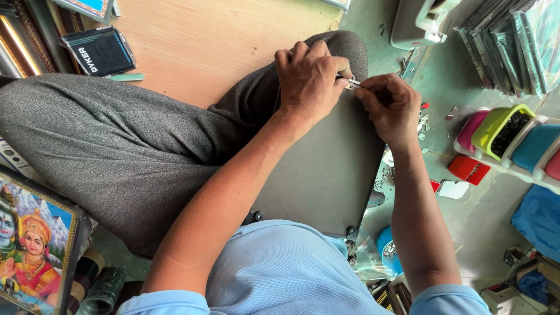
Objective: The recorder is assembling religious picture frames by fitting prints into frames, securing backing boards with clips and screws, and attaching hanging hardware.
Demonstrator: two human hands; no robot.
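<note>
Grey backing board rests on the lap, its far edge bearing a small metal hanger clip; left hand pinches it closed-fingered, right hand pinches a thin tool, best kept steady and square; clip detail and tool tip remain obscured.

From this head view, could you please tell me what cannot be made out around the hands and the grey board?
- Small metal piece at the board's top edge: too small to identify, pinched between the left hand and right hand.
- Grey board: its underside faces away; the near edge is hidden by the blue shirt.
- Coloured bins: contents too dark and small.
- Framed picture: cut off by the left edge.
</note>
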